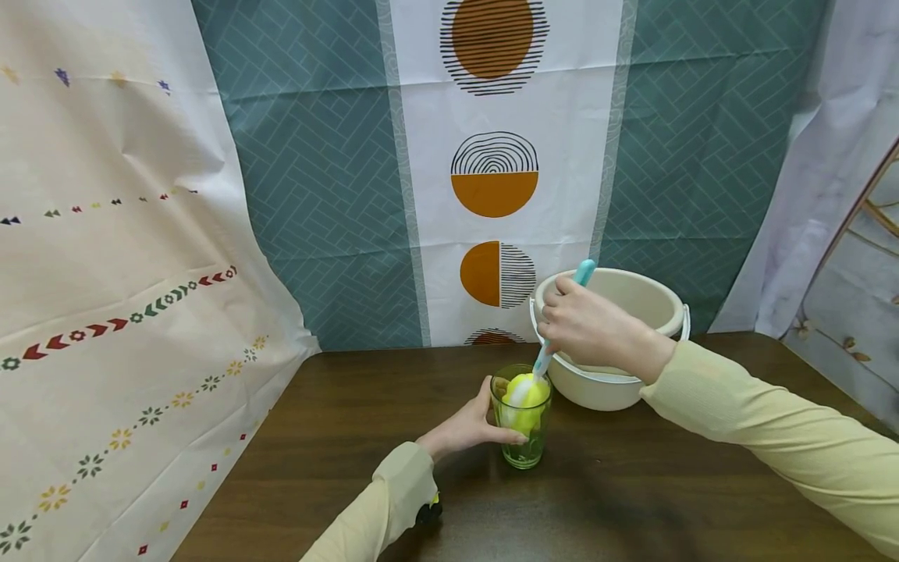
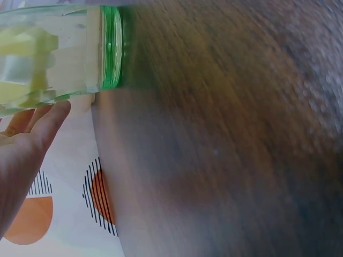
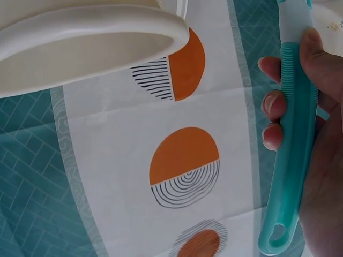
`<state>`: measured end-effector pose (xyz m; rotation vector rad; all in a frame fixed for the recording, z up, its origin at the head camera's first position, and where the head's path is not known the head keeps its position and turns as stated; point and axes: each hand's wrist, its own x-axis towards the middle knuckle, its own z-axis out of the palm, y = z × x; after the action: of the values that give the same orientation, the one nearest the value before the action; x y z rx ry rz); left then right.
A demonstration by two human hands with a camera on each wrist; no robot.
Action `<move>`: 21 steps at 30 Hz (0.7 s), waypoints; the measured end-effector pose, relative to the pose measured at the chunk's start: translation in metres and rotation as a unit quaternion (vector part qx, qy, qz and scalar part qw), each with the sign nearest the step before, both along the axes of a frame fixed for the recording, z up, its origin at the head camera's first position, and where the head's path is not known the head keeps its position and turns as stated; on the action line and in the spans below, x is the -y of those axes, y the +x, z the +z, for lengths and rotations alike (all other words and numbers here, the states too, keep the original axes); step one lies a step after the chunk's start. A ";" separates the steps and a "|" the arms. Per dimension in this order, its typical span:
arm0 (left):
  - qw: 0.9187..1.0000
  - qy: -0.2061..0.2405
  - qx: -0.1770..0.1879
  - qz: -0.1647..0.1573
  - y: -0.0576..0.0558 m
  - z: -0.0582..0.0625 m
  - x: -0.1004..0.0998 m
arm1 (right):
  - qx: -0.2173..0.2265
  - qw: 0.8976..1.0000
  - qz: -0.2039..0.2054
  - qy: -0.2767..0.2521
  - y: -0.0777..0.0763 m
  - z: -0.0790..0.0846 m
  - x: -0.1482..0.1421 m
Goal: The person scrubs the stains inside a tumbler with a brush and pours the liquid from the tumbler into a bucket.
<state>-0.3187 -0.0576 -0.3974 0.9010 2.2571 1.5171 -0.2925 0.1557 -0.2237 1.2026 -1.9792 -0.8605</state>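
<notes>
A green-tinted drinking glass (image 1: 523,457) stands upright at the middle of the table. My left hand (image 1: 463,431) grips it from the left, thumb across the near side and fingers round the far side. Inside the glass sits the yellow and white sponge head (image 1: 521,400) of a cup brush. My right hand (image 1: 588,324) holds the brush's teal handle (image 3: 296,144) from above, fingers curled round it, the handle slanting up to the right. In the left wrist view the glass base (image 2: 110,48) is right at the tabletop, and the sponge shows through the wall.
A cream bucket (image 1: 597,396) with a white carrying handle stands behind the glass, partly hidden by my right forearm. A small black and yellow thing (image 1: 430,509) shows by my left cuff. Patterned cloth (image 1: 316,179) hangs behind the dark wooden table (image 1: 337,437).
</notes>
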 end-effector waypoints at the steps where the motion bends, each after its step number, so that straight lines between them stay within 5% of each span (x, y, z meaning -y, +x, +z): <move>1: 1.000 0.001 0.002 -0.001 0.000 0.000 0.000 | 0.002 1.000 -0.001 0.001 0.000 -0.001 0.001; 21: 1.000 0.002 0.013 -0.005 -0.003 -0.001 0.000 | -0.004 1.000 0.001 0.016 -0.005 -0.013 0.007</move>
<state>-0.3215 -0.0577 -0.3979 0.8877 2.2279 1.5208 -0.2971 0.1491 -0.2366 1.2176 -1.9643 -0.8969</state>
